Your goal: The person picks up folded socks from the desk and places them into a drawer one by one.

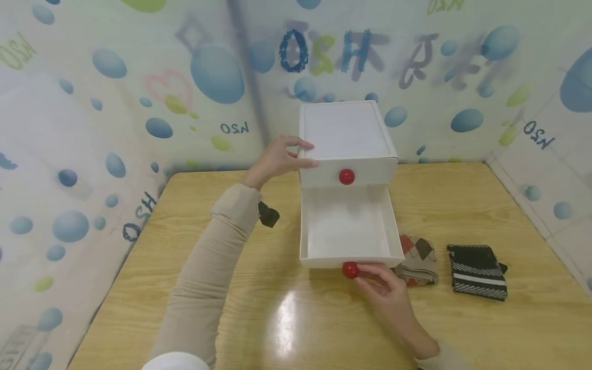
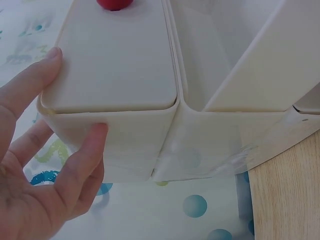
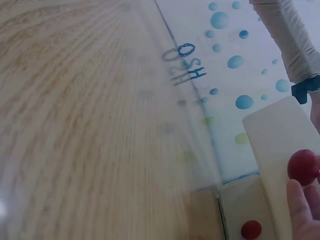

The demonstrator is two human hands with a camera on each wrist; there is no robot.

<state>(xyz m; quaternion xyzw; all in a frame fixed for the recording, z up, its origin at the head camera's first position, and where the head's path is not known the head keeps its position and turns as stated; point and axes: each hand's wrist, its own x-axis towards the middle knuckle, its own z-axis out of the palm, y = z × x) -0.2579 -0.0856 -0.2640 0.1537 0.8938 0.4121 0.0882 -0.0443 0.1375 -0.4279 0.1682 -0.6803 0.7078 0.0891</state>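
A white two-drawer box [image 1: 347,131] stands at the back of the table, a round red knob [image 1: 347,177] on its upper drawer front, which is closed. The lower drawer [image 1: 344,226] is pulled well out, its bare floor showing. My left hand [image 1: 282,156] holds the box's upper left corner, thumb on the front and fingers over the top; the left wrist view has this hand [image 2: 55,175] spread across the edge. With thumb and fingers my right hand [image 1: 388,295] pinches the lower drawer's red knob [image 1: 350,270]. In the right wrist view, fingertips touch that knob [image 3: 302,167].
Right of the open drawer lies a folded argyle sock bundle [image 1: 418,262], partly behind the drawer's corner. Farther right is a folded black-and-white striped sock bundle [image 1: 478,272]. Patterned walls [image 1: 222,133] border the wooden table [image 1: 259,308] at the back and sides.
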